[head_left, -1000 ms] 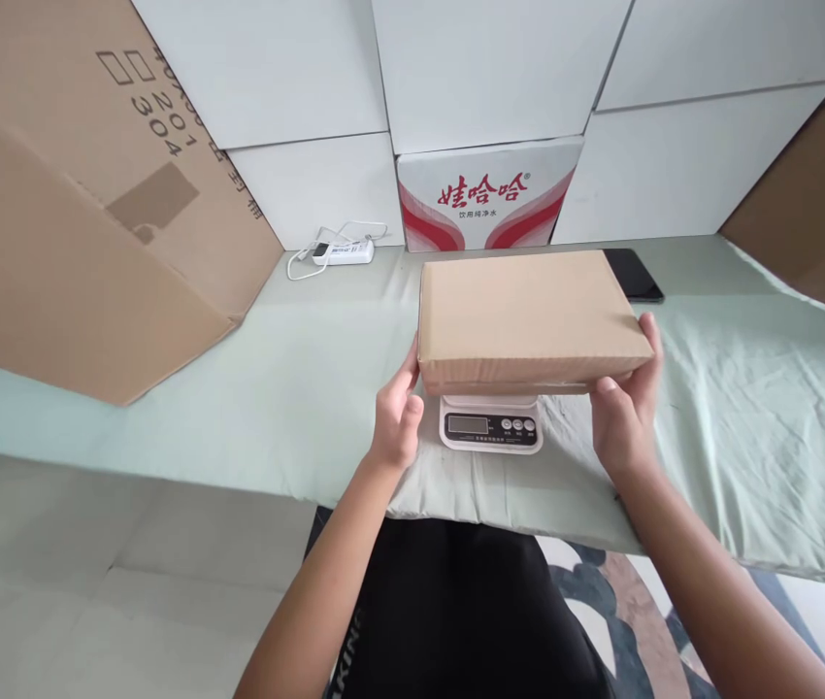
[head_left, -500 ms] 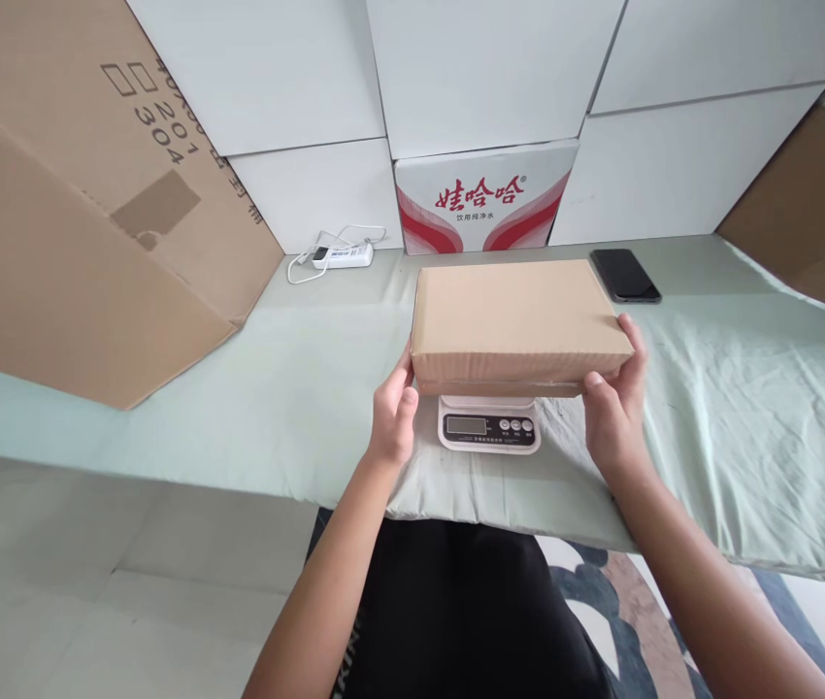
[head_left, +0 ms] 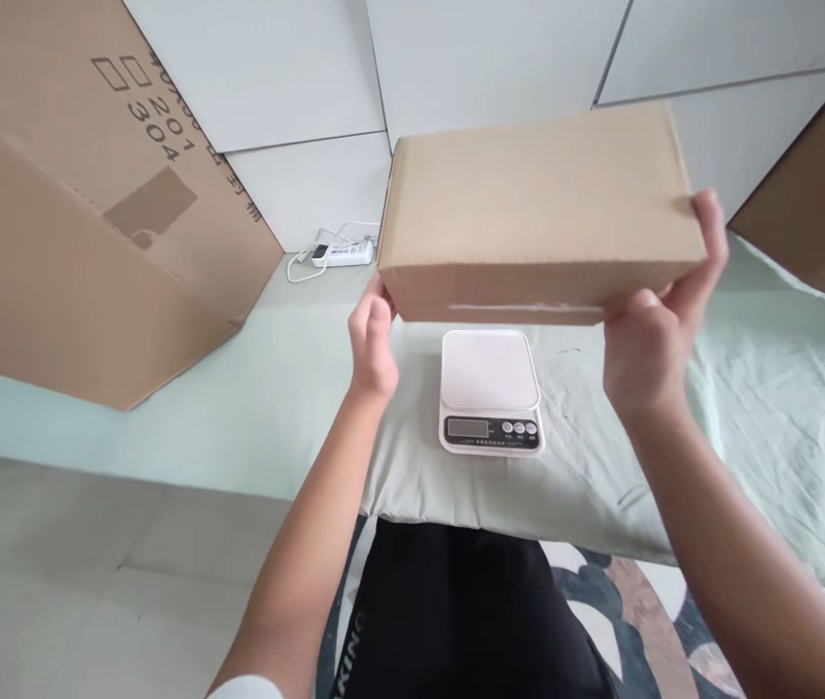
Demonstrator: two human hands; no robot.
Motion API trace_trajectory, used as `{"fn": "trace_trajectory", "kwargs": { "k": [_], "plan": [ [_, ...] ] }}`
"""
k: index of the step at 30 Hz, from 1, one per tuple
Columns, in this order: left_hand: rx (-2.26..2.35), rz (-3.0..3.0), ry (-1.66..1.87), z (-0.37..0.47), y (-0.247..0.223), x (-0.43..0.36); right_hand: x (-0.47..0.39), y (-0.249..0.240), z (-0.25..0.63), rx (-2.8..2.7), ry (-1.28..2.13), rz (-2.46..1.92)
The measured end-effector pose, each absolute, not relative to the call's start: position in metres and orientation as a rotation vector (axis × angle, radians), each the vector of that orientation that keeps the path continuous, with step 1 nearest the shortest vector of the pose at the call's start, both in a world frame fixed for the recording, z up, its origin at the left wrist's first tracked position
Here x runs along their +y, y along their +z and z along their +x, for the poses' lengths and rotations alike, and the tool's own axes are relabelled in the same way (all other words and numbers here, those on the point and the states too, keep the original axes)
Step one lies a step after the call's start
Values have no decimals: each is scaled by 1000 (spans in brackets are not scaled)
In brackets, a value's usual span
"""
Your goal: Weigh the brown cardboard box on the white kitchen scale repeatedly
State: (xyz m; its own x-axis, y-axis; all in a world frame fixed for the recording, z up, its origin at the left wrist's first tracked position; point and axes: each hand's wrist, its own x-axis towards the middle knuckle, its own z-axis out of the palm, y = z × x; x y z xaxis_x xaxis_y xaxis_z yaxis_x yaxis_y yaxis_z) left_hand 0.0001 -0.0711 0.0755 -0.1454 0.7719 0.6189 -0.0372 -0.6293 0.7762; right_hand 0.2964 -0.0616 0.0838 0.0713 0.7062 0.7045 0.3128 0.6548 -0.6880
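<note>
A closed brown cardboard box (head_left: 540, 204) is held up in the air between my two hands. My left hand (head_left: 375, 340) grips its left end, with the fingers partly hidden behind and under it. At the right end, my right hand (head_left: 656, 320) has its thumb on the near side and a finger on the end face. Below the box, a white digital scale (head_left: 490, 374) rests on the cloth-covered surface, its flat platform bare and its display blank. A strip of tape runs along the box's near lower side.
A large cardboard carton (head_left: 92, 223) stands at the left and another brown carton (head_left: 812, 194) at the far right. A white power strip (head_left: 344, 254) with a cable lies by the white panels (head_left: 311, 184) at the back. Pale green cloth (head_left: 259, 408) covers the surface.
Both hands have raised the cardboard box up off the scale, uncovering its platform. The box now hides the red-and-white printed carton and the phone behind it.
</note>
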Motion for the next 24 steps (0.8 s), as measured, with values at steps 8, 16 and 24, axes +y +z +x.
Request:
{"fn": "trace_trajectory", "kwargs": {
  "k": [8,16,24],
  "plan": [
    [1031,1341,1667,14,20,-14,-1,23,274,-1431,562,-952],
    [1079,1282,1621,14,15,-13,2,15,276,-1382,618,-1020],
    [1114,1228,1595,15,8,-15,4,13,275,-1347,650,-1014]
  ]
}}
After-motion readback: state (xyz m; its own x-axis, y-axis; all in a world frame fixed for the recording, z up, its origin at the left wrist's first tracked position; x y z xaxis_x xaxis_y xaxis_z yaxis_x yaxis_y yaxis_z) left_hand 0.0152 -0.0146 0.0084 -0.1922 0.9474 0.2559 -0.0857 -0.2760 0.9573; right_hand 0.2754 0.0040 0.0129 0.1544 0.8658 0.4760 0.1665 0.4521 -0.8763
